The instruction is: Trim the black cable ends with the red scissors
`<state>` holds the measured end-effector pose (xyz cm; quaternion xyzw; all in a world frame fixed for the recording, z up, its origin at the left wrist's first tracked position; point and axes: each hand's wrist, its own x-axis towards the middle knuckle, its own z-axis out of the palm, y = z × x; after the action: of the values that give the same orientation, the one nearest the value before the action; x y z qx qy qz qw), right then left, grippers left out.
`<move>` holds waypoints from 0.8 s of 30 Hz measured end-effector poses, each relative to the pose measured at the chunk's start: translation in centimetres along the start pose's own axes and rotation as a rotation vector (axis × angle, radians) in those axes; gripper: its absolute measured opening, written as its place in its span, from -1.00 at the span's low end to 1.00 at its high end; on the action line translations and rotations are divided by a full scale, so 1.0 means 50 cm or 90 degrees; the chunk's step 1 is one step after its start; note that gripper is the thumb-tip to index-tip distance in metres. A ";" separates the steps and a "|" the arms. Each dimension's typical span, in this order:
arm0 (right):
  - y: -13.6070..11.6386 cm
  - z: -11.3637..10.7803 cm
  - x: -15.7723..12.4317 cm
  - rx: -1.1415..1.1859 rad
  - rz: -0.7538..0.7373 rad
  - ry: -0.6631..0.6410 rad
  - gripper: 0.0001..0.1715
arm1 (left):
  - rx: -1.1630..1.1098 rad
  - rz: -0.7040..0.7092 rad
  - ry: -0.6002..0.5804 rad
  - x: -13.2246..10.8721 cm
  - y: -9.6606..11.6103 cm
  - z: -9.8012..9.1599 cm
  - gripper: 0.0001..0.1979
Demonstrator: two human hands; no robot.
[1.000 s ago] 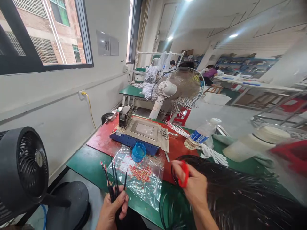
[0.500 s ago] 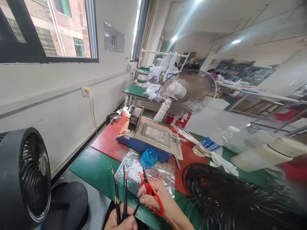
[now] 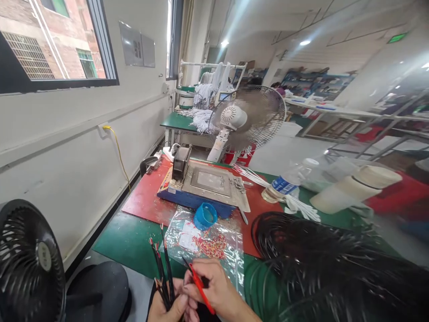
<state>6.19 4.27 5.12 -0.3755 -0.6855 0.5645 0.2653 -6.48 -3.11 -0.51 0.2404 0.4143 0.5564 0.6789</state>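
Observation:
Several black cables (image 3: 168, 268) with stripped ends and red and bare wire tips stand up out of my left hand (image 3: 170, 306), whose fingers are closed round them. Close against it, my right hand (image 3: 214, 284) holds red-handled scissors (image 3: 201, 290), their dark blades pointing up and left. The fingertips of both hands meet, and what lies between them is hidden. Just beyond the hands is a clear plastic bag (image 3: 234, 255) with many small red and yellowish bits (image 3: 214, 245) and a white paper label on it. A blue round cup (image 3: 205, 216) stands at the bag's far side.
A blue-sided machine (image 3: 201, 183) with a metal top plate sits on the red mat (image 3: 147, 197). A large coil of black cable (image 3: 318, 264) covers the right. Behind it are a water bottle (image 3: 281, 185) and white wires. Fans stand at left (image 3: 30, 259) and behind (image 3: 248, 118).
My right hand has moved left and down to meet my left hand, and the scissors have turned edge-on. The cables have shifted slightly left. The camera view has turned to the right.

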 end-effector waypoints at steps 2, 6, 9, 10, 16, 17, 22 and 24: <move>0.008 0.003 -0.005 0.177 0.078 0.020 -0.67 | 0.008 0.022 0.011 0.013 -0.003 0.018 -0.65; 0.035 0.004 -0.012 0.539 0.257 0.108 -0.59 | -0.029 0.015 0.055 0.034 -0.004 0.059 -0.66; 0.050 -0.010 -0.023 0.596 0.262 0.136 -0.57 | -0.038 -0.029 0.104 0.042 0.003 0.086 -0.63; 0.053 -0.017 -0.027 0.573 0.238 0.142 -0.57 | -0.039 -0.035 0.124 0.043 0.005 0.093 -0.62; 0.059 -0.060 -0.042 0.400 0.149 0.052 -0.55 | -0.006 -0.059 0.153 0.040 0.011 0.124 -0.60; 0.060 -0.065 -0.040 0.379 0.139 0.040 -0.56 | 0.002 -0.070 0.155 0.040 0.010 0.127 -0.59; 0.065 -0.095 -0.036 0.291 0.134 0.124 -0.51 | 0.021 -0.079 0.209 0.043 0.005 0.135 -0.51; 0.062 -0.113 -0.047 0.195 0.100 0.107 -0.54 | 0.011 -0.047 0.227 0.047 0.008 0.135 -0.53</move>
<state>12.67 5.83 3.51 -0.4290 -0.5354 0.6478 0.3312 -1.02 0.14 2.77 0.1288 0.5414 0.5615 0.6124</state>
